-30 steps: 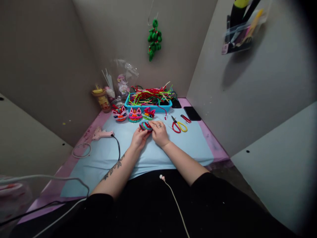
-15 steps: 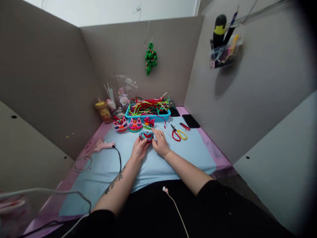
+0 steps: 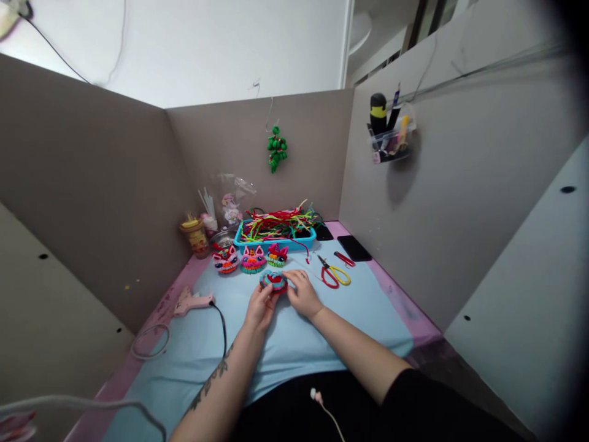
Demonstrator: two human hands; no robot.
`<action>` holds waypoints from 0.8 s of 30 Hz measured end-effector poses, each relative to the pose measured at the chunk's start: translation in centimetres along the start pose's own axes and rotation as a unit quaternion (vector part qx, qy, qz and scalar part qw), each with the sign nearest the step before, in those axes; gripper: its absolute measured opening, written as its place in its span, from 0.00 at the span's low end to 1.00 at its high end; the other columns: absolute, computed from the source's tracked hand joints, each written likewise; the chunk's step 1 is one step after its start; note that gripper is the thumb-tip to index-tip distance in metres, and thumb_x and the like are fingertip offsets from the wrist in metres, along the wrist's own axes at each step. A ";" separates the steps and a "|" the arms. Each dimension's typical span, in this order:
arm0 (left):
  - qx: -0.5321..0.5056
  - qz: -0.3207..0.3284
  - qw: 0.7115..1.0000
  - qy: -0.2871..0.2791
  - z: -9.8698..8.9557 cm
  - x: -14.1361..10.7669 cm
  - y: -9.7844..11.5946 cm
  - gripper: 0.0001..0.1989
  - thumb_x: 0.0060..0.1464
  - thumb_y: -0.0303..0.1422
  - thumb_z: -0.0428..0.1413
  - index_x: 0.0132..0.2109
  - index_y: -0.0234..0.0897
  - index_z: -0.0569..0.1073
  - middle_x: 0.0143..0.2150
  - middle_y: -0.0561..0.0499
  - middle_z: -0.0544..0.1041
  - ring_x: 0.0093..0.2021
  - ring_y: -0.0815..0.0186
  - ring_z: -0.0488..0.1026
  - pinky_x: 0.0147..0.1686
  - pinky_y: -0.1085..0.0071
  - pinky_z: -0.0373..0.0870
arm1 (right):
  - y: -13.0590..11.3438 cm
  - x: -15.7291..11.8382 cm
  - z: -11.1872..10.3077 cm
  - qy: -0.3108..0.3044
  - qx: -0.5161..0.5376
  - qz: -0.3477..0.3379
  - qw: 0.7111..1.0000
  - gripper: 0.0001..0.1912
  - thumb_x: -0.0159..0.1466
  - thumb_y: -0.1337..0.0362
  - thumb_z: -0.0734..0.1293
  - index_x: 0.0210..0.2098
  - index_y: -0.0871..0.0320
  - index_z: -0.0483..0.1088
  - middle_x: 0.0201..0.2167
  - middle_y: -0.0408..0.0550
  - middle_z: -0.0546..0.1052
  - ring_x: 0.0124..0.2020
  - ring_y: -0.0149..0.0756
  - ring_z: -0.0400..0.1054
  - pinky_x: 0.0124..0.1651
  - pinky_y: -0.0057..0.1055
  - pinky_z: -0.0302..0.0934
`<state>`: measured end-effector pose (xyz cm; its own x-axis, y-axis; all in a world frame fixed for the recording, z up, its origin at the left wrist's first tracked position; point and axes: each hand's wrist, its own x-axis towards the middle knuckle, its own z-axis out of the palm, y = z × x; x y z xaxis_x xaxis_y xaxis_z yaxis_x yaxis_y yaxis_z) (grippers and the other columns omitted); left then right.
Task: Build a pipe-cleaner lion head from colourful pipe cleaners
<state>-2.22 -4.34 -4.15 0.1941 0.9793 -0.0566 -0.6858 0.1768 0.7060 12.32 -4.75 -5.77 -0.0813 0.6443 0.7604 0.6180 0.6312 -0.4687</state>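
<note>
A small round pipe-cleaner piece in blue and red (image 3: 273, 282) is held low over the table, in front of the row of heads. My left hand (image 3: 261, 307) grips it from the lower left, thumb on the near side. At its right edge, my right hand (image 3: 304, 294) has bent fingers and thumb against it; the exact contact is partly hidden. Just beyond stand three pipe-cleaner animal heads: a red and pink one (image 3: 225, 260), a pink one with a teal base (image 3: 253, 259), and a crimson one with a green base (image 3: 277, 255).
A blue tray (image 3: 276, 245) heaped with pipe cleaners stands at the back. Scissors (image 3: 334, 272), a red-handled tool (image 3: 345, 259) and a black phone (image 3: 354, 248) lie right. A pink glue gun (image 3: 193, 302) with its cord lies left, below a cup (image 3: 196, 237). Partition walls enclose three sides.
The camera view has tilted up, so everything sits lower in the picture. My hands keep the piece between them, with its red middle turned more into view.
</note>
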 end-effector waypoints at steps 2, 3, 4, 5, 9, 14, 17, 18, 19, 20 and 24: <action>0.000 0.003 1.000 -0.001 -0.1 0.0 0.0 0.11 0.47 0.24 0.60 0.40 0.34 0.73 0.39 0.48 0.79 0.39 0.66 0.77 0.43 0.71 0.73 | 0.0 -0.1 0.1 -0.016 -0.001 -0.005 1.000 0.29 0.53 0.76 0.60 0.55 0.61 0.64 0.47 0.54 0.70 0.49 0.43 0.60 0.54 0.44 0.59; 0.001 0.004 1.000 -0.004 -0.1 0.0 0.0 0.12 0.47 0.24 0.60 0.41 0.34 0.73 0.39 0.49 0.79 0.39 0.66 0.77 0.44 0.70 0.73 | -0.1 -0.1 0.1 -0.021 -0.003 -0.004 1.000 0.30 0.53 0.76 0.60 0.56 0.61 0.63 0.48 0.55 0.69 0.50 0.43 0.59 0.55 0.44 0.59; 0.002 0.005 1.000 -0.008 0.0 0.0 0.0 0.12 0.46 0.24 0.61 0.41 0.34 0.73 0.39 0.49 0.79 0.39 0.66 0.77 0.45 0.70 0.73 | -0.1 -0.1 0.1 -0.023 -0.006 -0.002 1.000 0.30 0.53 0.75 0.61 0.56 0.61 0.63 0.48 0.55 0.69 0.50 0.43 0.59 0.55 0.44 0.58; 0.004 0.004 1.000 -0.013 0.0 -0.1 -0.1 0.13 0.46 0.24 0.61 0.41 0.34 0.73 0.39 0.49 0.79 0.39 0.66 0.77 0.46 0.69 0.72 | -0.1 -0.1 0.1 -0.022 -0.010 0.003 1.000 0.30 0.53 0.75 0.61 0.56 0.61 0.63 0.48 0.55 0.69 0.51 0.43 0.59 0.55 0.44 0.58; 0.013 -0.009 0.999 -0.041 0.3 -0.4 -0.1 0.15 0.44 0.26 0.63 0.41 0.34 0.72 0.39 0.48 0.78 0.39 0.65 0.76 0.46 0.68 0.71 | -0.1 0.0 0.2 -0.005 -0.036 0.016 0.999 0.27 0.54 0.74 0.60 0.54 0.62 0.64 0.47 0.55 0.70 0.50 0.44 0.60 0.55 0.45 0.58; 0.027 -0.042 0.998 -0.043 0.6 -0.7 0.0 0.16 0.41 0.28 0.64 0.40 0.36 0.72 0.35 0.51 0.77 0.32 0.70 0.74 0.32 0.76 0.68 | 0.2 0.1 0.4 0.049 -0.073 0.023 0.996 0.26 0.51 0.76 0.59 0.50 0.63 0.65 0.45 0.56 0.70 0.48 0.45 0.60 0.54 0.44 0.57; 0.055 -0.045 0.996 -0.055 1.0 -0.9 -0.2 0.18 0.40 0.30 0.65 0.41 0.35 0.72 0.35 0.51 0.76 0.30 0.71 0.72 0.27 0.79 0.64 | 0.4 0.1 0.5 0.075 -0.094 0.029 0.992 0.23 0.52 0.74 0.60 0.47 0.62 0.66 0.43 0.56 0.70 0.46 0.45 0.61 0.52 0.43 0.58; 0.070 -0.045 0.994 -0.063 1.0 -0.9 -0.4 0.20 0.40 0.32 0.66 0.42 0.35 0.72 0.36 0.50 0.76 0.31 0.71 0.72 0.26 0.79 0.64 | 0.5 0.1 0.5 0.082 -0.100 0.032 0.991 0.21 0.52 0.73 0.61 0.47 0.62 0.66 0.42 0.55 0.70 0.45 0.45 0.61 0.51 0.43 0.58; 0.091 -0.044 0.992 -0.071 1.1 -1.0 -0.6 0.21 0.40 0.33 0.66 0.43 0.35 0.71 0.36 0.49 0.76 0.30 0.71 0.72 0.25 0.79 0.63 | 0.6 0.1 0.5 0.086 -0.106 0.036 0.990 0.21 0.52 0.72 0.62 0.46 0.62 0.66 0.41 0.55 0.70 0.45 0.45 0.61 0.50 0.42 0.58; 0.120 -0.037 0.989 -0.077 1.0 -1.0 -0.9 0.21 0.41 0.35 0.65 0.43 0.34 0.70 0.35 0.49 0.76 0.30 0.71 0.72 0.25 0.79 0.62 | 0.7 0.1 0.5 0.089 -0.112 0.041 0.989 0.20 0.52 0.71 0.63 0.45 0.62 0.66 0.40 0.55 0.70 0.44 0.45 0.61 0.49 0.42 0.58; 0.303 0.079 0.947 -0.067 0.3 -0.8 -1.8 0.21 0.42 0.39 0.64 0.41 0.35 0.67 0.27 0.53 0.72 0.26 0.70 0.69 0.23 0.77 0.61 | 1.0 0.2 0.1 0.101 -0.113 0.060 0.987 0.19 0.51 0.70 0.62 0.44 0.62 0.65 0.39 0.55 0.70 0.42 0.45 0.60 0.48 0.42 0.58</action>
<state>-0.93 -5.51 -5.21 0.2381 0.9605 0.1443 -0.1926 -0.0990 0.9763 12.89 -3.95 -6.14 0.1453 0.5951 0.7904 0.7747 0.4285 -0.4650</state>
